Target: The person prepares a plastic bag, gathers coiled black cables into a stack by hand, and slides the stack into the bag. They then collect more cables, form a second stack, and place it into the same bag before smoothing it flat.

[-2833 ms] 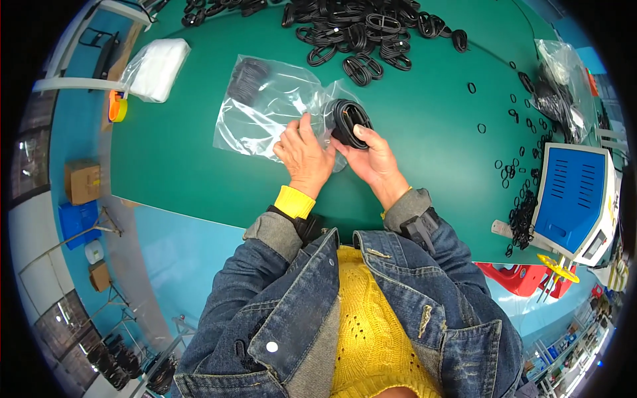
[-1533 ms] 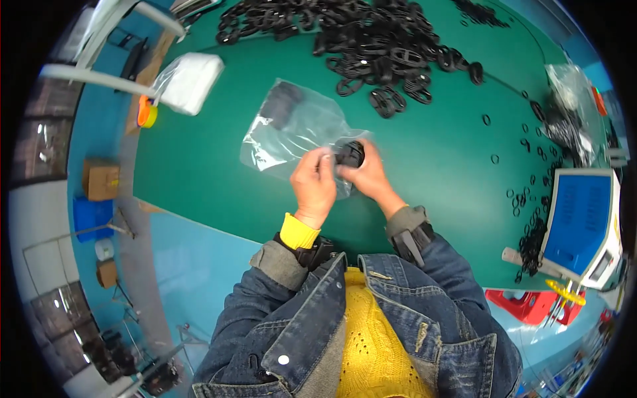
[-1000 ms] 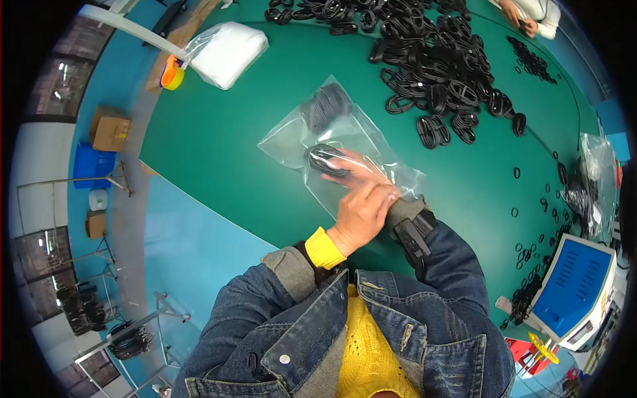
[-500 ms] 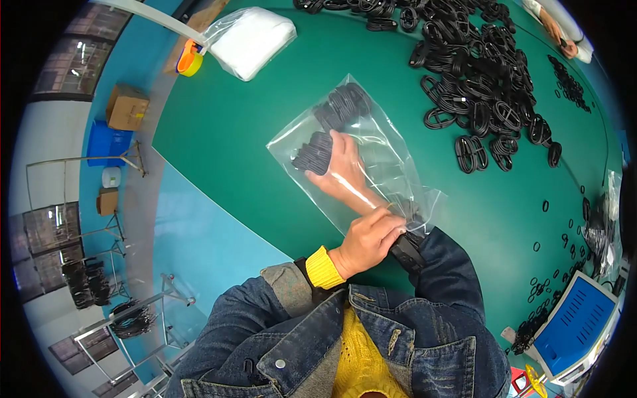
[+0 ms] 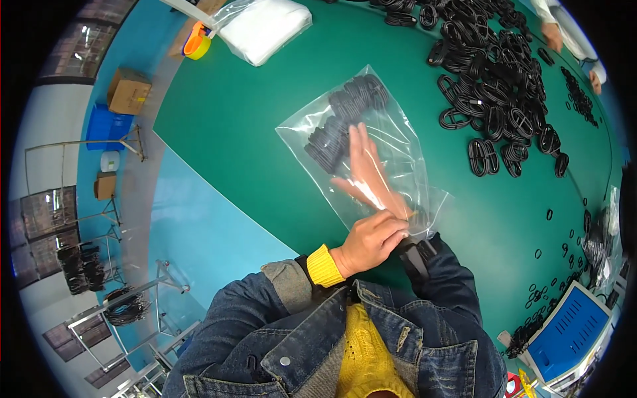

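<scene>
A clear plastic bag (image 5: pixel 302 129) lies on the green table. Inside its far end are two rows of coiled black cables, a farther row (image 5: pixel 358 97) and a nearer row (image 5: pixel 326 144). My right hand (image 5: pixel 370 169) reaches into the bag through the mouth, open, its fingers stretched toward the cables. The fingertips come up beside the nearer row; whether they touch it I cannot tell. My left hand (image 5: pixel 373 242) is closed on the edge of the bag's mouth, next to my right wrist.
A large pile of coiled black cables (image 5: pixel 494 79) covers the far right. Small black rings (image 5: pixel 541 288) lie scattered at the right, near a blue-topped device (image 5: pixel 570 325). A stack of clear bags (image 5: pixel 265 30) and a tape roll (image 5: pixel 197 46) sit far left. Another person's hand (image 5: pixel 552 36) is beyond the pile.
My right hand has let go of the nearer row of cables, drawn back slightly and straightened its fingers. My left hand keeps its grip on the bag. The other person's hands have moved apart.
</scene>
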`<state>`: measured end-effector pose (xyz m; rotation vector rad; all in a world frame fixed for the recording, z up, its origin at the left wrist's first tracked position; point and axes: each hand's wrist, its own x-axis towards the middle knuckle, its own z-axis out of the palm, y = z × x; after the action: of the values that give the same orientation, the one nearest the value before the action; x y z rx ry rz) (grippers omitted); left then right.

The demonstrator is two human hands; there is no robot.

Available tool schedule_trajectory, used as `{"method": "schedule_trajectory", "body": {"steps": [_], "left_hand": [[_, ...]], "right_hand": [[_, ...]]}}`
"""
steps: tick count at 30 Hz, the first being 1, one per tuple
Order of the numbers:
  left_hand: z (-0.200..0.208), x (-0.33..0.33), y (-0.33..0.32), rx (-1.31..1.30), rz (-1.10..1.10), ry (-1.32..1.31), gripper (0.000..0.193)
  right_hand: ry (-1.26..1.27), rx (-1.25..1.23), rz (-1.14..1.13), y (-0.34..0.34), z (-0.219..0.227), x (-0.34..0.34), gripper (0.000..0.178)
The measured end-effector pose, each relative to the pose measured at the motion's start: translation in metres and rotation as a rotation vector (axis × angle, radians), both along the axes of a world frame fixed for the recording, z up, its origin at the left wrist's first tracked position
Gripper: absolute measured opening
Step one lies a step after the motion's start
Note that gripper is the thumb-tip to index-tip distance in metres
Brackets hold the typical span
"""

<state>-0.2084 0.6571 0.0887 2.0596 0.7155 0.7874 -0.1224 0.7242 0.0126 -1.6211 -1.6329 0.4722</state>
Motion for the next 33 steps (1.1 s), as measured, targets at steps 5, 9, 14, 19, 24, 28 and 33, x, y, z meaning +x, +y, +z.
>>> {"method": "schedule_trajectory", "body": {"steps": [5,9,14,19,24,28,33], "left_hand": [[-0.005,0.005,-0.002,-0.019,-0.036,-0.020,0.015],[-0.005,0.001,-0.004,0.002,-0.039,-0.027,0.015],[-0.007,0.006,-0.005,-0.023,-0.060,-0.029,0.014],[-0.009,0.002,-0.003,-0.082,-0.066,-0.049,0.013],[-0.010,-0.005,-0.004,-0.146,-0.046,-0.041,0.017],[-0.010,-0.001,-0.003,-0.142,-0.037,-0.057,0.017],[-0.009,0.001,-0.002,-0.105,-0.010,-0.052,0.017]], "right_hand": [[-0.166,0.003,0.042,0.005,-0.007,0.017,0.079],[-0.193,-0.069,-0.002,0.002,0.013,0.004,0.070],[-0.145,0.027,-0.018,0.006,0.007,-0.001,0.066],[-0.044,0.128,-0.010,0.012,-0.005,-0.008,0.057],[0.064,0.038,-0.020,0.022,0.000,-0.013,0.046],[0.099,0.204,-0.045,0.021,-0.013,-0.010,0.036],[0.017,0.232,-0.005,0.017,-0.010,-0.007,0.025]]}}
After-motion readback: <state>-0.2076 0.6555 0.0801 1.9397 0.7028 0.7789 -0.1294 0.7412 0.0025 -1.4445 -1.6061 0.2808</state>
